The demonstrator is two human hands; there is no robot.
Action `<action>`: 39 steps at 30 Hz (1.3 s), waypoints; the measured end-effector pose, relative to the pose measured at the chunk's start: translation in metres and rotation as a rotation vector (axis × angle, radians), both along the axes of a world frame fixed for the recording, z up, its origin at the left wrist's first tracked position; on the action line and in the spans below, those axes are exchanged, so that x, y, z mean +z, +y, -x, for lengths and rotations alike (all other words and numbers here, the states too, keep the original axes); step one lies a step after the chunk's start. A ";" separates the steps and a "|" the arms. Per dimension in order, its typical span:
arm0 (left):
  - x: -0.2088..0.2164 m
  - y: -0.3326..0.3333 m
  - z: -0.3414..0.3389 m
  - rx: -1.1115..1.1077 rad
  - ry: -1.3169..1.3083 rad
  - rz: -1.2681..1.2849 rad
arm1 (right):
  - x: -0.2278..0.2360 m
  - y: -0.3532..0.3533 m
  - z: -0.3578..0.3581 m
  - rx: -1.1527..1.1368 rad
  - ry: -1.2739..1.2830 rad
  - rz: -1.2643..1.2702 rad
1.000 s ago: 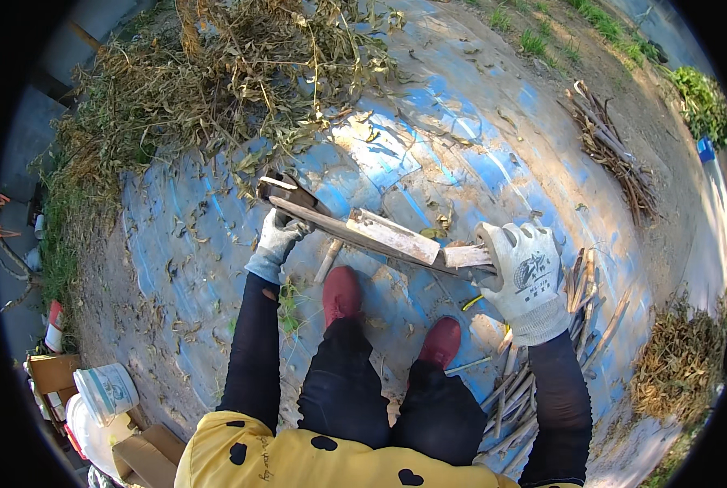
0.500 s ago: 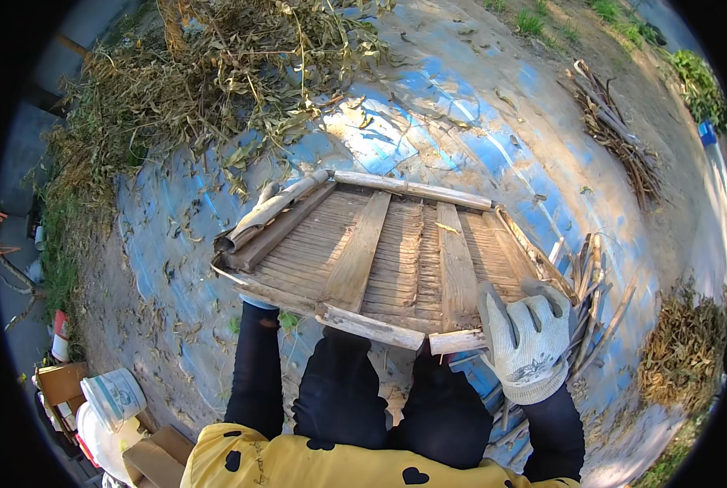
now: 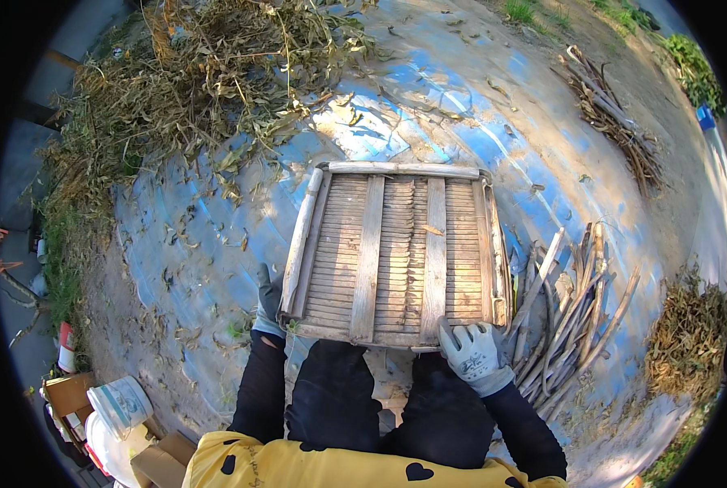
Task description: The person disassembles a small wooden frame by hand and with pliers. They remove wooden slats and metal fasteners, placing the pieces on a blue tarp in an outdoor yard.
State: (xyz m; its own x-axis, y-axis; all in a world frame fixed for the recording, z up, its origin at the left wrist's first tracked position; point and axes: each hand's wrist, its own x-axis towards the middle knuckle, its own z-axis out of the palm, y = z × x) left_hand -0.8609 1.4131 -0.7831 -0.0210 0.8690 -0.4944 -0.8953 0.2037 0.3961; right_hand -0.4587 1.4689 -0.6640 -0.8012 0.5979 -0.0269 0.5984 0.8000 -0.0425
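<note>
A square wooden slatted tray (image 3: 365,268) with a raised pole-like frame and two flat cross-boards is held above my knees. My left hand (image 3: 269,302), in a grey-white work glove, grips its near left corner; part of that hand is hidden behind the frame. Over the near edge, toward the right corner, my gloved right hand (image 3: 472,355) is closed with its fingers on the rim. A small dry leaf (image 3: 433,230) lies on the right cross-board.
Dry leafy stalks (image 3: 209,81) are heaped at the far left on a dusty blue sheet (image 3: 193,244). Thin sticks (image 3: 575,325) lie right of the tray; another stick bundle (image 3: 611,118) is farther back. A white bucket (image 3: 119,404) and cardboard box (image 3: 165,459) stand at lower left.
The tray has turned from a slanted view to a more face-on one, its left side shifting right. My right hand has moved left and slightly down with it, and my left glove now shows.
</note>
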 end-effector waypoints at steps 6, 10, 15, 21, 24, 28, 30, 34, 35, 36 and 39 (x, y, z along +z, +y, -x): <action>0.044 0.061 0.016 -0.502 0.709 0.171 | -0.002 0.000 0.007 0.047 -0.096 0.076; 0.066 0.072 0.002 -0.511 0.811 0.291 | -0.003 0.001 0.004 0.060 -0.130 0.133; 0.064 0.075 -0.009 -0.323 0.762 0.192 | 0.007 0.026 -0.011 0.079 -0.178 0.056; 0.062 0.102 -0.092 0.202 0.706 0.057 | 0.023 0.148 -0.018 -0.362 -0.327 -0.250; 0.044 0.088 -0.126 -0.206 0.339 0.075 | 0.038 0.170 0.007 -0.449 -0.120 -0.245; 0.023 0.068 -0.129 -0.786 0.367 0.098 | 0.008 0.160 0.049 -0.330 -0.050 0.012; 0.043 0.085 -0.123 -0.537 0.465 0.090 | -0.039 0.151 0.060 -0.283 -0.081 0.131; 0.041 0.121 -0.084 -0.177 0.801 0.031 | -0.084 0.131 0.079 -0.259 -0.332 0.317; 0.036 0.133 -0.076 -0.103 0.914 0.024 | -0.098 0.130 0.080 -0.235 -0.379 0.292; 0.028 0.145 -0.070 -0.031 1.125 -0.033 | -0.122 0.128 0.077 -0.264 -0.355 0.236; -0.010 0.170 -0.041 0.085 1.549 -0.007 | -0.129 0.135 0.086 -0.296 -0.348 0.266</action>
State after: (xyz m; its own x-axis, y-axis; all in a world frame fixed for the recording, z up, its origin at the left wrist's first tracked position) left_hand -0.8199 1.5831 -0.7928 -0.5380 0.8408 0.0611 0.3682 0.1692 0.9142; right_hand -0.5446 1.6035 -0.7935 -0.5158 0.7332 -0.4432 0.8119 0.5835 0.0203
